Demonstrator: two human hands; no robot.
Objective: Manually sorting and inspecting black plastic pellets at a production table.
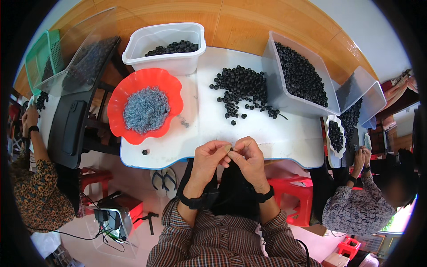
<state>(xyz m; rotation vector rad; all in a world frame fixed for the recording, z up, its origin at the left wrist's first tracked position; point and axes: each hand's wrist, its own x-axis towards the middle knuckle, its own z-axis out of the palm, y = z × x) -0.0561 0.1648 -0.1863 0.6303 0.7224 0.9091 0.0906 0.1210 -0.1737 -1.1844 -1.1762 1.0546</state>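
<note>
My left hand (210,161) and my right hand (250,163) meet just over the near edge of the white table (187,144). Thumbs and fingers of both are pinched together around a small dark part (230,150), mostly hidden by the fingertips. Beyond them lies a loose heap of small black round parts (240,84). To the left, a red scalloped bowl (116,104) holds many tiny blue-grey translucent pieces (146,109). One single black part (145,152) sits near the table's front left edge.
A white tub (189,62) and a grey bin (284,95), both holding black parts, stand at the back. Co-workers' hands (361,160) show at side tables, right and left. A red stool (293,196) is to my right; sandals (164,181) lie on the floor.
</note>
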